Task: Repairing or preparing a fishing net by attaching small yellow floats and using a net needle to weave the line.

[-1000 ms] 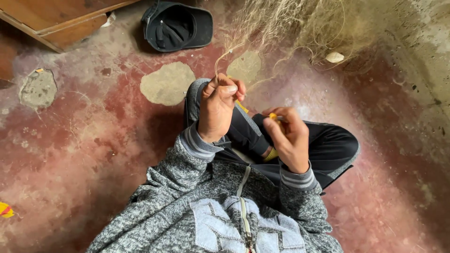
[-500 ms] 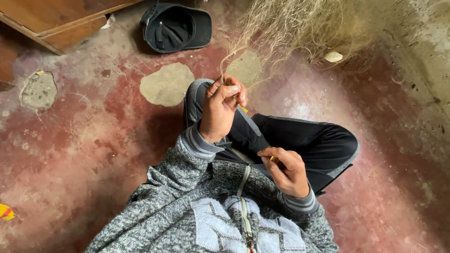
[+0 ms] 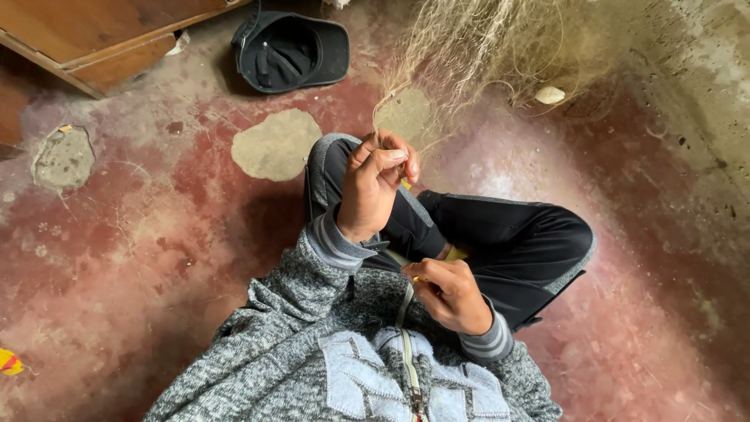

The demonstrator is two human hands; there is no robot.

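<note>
I sit cross-legged on a worn red floor, in a grey knit jacket and black trousers. My left hand (image 3: 376, 184) is raised above my knee and pinches strands of a pale, fine fishing net (image 3: 476, 47) that spreads away toward the top of the view. My right hand (image 3: 449, 293) is low, close to my chest, closed around a small yellow netting tool (image 3: 455, 254) of which only a bit shows. A thin line runs between the two hands.
A black cap (image 3: 293, 51) lies upside down on the floor at the top. A wooden cabinet (image 3: 94, 35) fills the top left corner. A rough concrete wall (image 3: 703, 94) rises on the right. A small yellow scrap (image 3: 9, 362) lies at the left edge.
My right hand has pulled the yellow tool down and back from beside the left hand to my chest. The left hand has stayed on the net.
</note>
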